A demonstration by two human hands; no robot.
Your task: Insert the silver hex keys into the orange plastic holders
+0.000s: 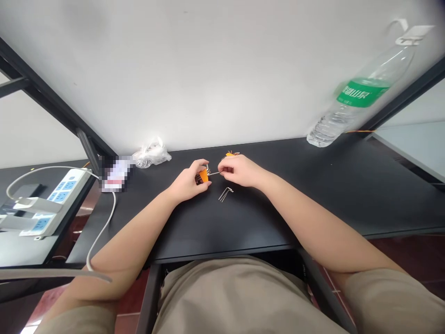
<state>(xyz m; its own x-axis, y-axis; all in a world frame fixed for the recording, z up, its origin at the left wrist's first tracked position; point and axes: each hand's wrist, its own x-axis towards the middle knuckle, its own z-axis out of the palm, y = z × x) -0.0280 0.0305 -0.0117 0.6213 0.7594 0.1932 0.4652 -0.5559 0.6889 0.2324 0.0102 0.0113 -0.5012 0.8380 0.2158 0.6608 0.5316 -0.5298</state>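
My left hand is closed around an orange hex key holder, with a few keys showing at its top. Thumb and fingers of my right hand pinch a thin metal hex key, whose other end reaches the holder. Just behind my right hand lies another orange piece with thin metal rods, partly hidden by the hand. Several loose L-shaped hex keys rest on the black table, nearer to me than both hands.
A crumpled clear plastic bag lies at the back left, beside a blurred-out item. Farther left is a white power strip with plugs and a white cable. A large water bottle stands back right by the wall.
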